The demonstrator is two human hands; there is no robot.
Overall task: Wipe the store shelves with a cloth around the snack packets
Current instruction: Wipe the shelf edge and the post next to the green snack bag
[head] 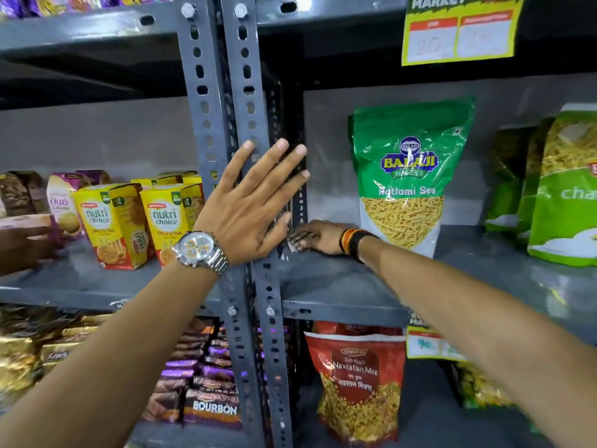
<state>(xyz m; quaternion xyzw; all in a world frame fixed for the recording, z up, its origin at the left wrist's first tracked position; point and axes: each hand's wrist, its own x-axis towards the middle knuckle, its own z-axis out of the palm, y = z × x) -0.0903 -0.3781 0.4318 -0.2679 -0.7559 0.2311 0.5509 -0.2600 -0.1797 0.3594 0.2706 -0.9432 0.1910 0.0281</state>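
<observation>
My left hand [255, 202] lies flat and open against the grey perforated upright [252, 101] of the rack, fingers spread, a steel watch on the wrist. My right hand [318, 237] reaches deep into the left back corner of the grey middle shelf [339, 286], pressed down on a small pale cloth [295, 239] that mostly hides under the fingers. A green Balaji Ratlami Sev packet [407, 176] stands upright just right of that hand, its base touching my wrist band.
More green snack packets [555, 192] stand at the shelf's right end. Yellow Nutri Choice boxes [113, 224] fill the left bay, where another person's hand [19, 247] shows. Below hang a red Navratan Mix packet [358, 379] and Bourbon packs [210, 405]. A yellow price tag [458, 30] hangs above.
</observation>
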